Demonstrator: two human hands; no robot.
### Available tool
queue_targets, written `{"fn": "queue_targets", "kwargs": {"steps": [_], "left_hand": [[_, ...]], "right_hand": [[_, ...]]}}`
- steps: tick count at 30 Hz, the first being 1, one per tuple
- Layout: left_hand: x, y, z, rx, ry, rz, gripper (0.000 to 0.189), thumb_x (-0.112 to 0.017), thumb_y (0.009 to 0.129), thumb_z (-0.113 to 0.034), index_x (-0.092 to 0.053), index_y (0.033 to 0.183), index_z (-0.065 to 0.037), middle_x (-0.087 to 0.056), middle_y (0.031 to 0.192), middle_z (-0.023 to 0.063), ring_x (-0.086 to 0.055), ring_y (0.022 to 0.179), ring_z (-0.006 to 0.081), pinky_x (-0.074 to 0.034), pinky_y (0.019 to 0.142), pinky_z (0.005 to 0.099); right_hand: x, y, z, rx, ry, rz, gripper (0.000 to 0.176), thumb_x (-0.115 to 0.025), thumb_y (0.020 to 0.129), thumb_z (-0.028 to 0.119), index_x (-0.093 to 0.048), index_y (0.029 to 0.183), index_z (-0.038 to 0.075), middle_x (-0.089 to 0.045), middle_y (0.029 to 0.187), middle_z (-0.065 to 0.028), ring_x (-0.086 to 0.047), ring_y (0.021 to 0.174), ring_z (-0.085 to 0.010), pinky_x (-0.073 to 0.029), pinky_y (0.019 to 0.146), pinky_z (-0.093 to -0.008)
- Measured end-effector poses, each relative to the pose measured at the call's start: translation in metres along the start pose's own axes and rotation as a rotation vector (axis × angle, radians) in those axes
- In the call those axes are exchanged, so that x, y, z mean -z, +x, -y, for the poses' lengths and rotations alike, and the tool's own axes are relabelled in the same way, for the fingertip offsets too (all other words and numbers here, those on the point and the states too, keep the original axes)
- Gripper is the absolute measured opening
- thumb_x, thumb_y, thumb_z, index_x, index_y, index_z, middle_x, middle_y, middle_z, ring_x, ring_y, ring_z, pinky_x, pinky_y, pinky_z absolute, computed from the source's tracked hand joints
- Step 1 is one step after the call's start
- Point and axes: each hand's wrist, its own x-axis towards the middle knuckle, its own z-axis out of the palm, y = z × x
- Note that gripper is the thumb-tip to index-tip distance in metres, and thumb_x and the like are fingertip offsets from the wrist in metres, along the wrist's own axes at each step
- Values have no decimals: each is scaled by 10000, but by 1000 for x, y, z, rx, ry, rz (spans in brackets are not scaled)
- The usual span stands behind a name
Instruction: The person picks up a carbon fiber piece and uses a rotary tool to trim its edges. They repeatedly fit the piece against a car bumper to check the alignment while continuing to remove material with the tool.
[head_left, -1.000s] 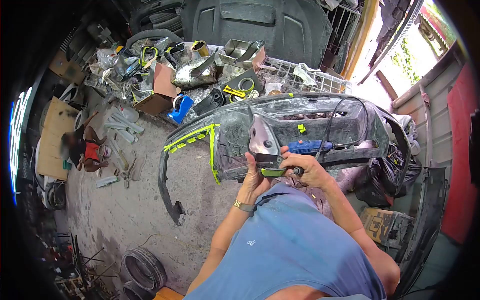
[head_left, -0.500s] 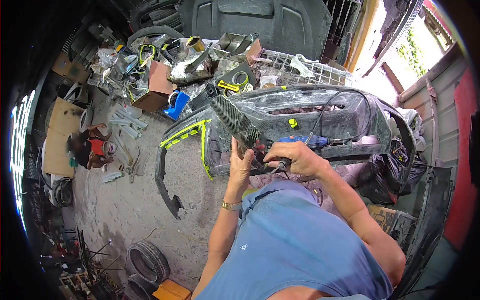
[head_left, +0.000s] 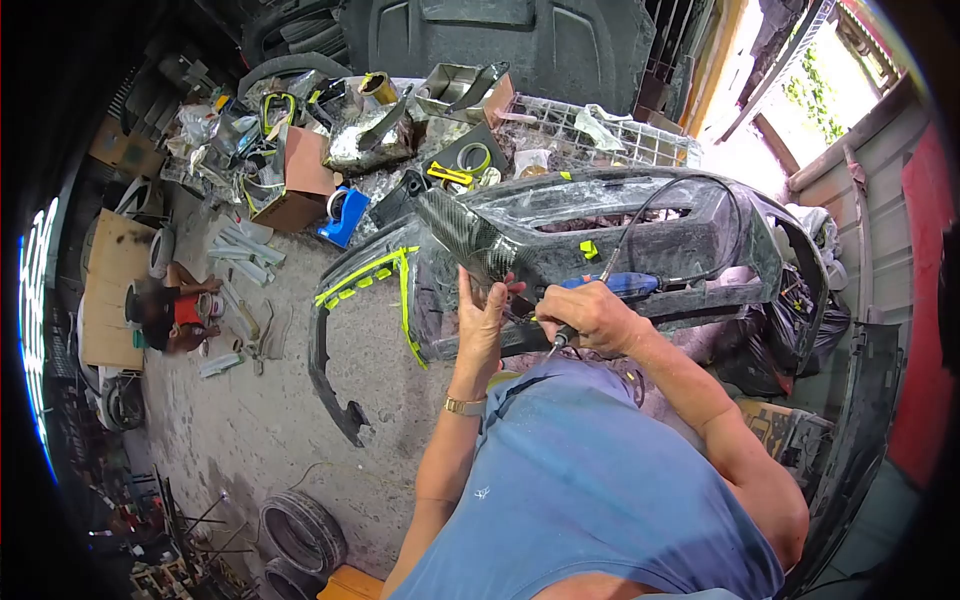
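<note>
A dark, shiny carbon-patterned piece (head_left: 462, 232) is held upright and tilted by my left hand (head_left: 482, 315), its thumb and fingers on the lower end. My right hand (head_left: 592, 315) is wrapped round the dark handpiece of a rotary tool (head_left: 566, 335), whose thin bit points down and left, just right of the piece's lower end. A flexible cable loops up from the blue tool body (head_left: 622, 285), which rests on a large dark bumper (head_left: 700, 255) with yellow tape. The lower end of the piece is partly hidden by my fingers.
Behind the bumper, a cluttered table holds a cardboard box (head_left: 305, 165), a blue tape dispenser (head_left: 343, 217), yellow tape (head_left: 473, 158) and a wire rack (head_left: 650, 145). Another person (head_left: 178, 308) crouches on the floor at left. Tyres (head_left: 303, 530) lie at lower left, black bags (head_left: 765, 345) at right.
The carbon-patterned piece and both hands have shifted slightly; the bit now points more downward. At left, the crouching person has changed posture. The whole view has moved a little.
</note>
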Motion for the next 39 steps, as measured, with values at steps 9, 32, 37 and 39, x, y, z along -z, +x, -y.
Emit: {"fn": "queue_targets", "kwargs": {"steps": [9,32,37,39], "left_hand": [[-2,13,-17,223,-329,127,797,-626,838,-609,-446,1333,-10,-609,1211,210,-616,1128,328,-533,943,461],[45,-8,-54,63,-773,116,1042,-671,725,-695,-352,1425,9,-539,1286,221,-530,1218,348,-381,1108,580],[43,-1,-52,123,-839,119,1008,-678,736,-678,-380,1412,7,-549,1295,237,-543,1203,355,-425,1079,536],[40,4,-46,164,-799,79,988,-681,745,-663,-383,1411,2,-557,1297,245,-561,1185,367,-446,1060,507]], "right_hand": [[11,-13,0,-64,124,-55,338,-730,699,-55,-503,928,47,-549,755,-44,-613,618,-186,-463,538,-298],[75,-45,-50,-583,383,-142,136,-645,840,116,-574,876,6,-600,832,-57,-528,713,-137,-449,675,-303],[59,-14,-102,-692,212,316,293,-694,822,233,-624,951,-20,-658,887,-154,-605,771,-214,-480,752,-354],[47,-5,-117,-879,6,415,369,-705,797,276,-646,1011,-18,-688,934,-196,-669,864,-270,-504,809,-374]]}}
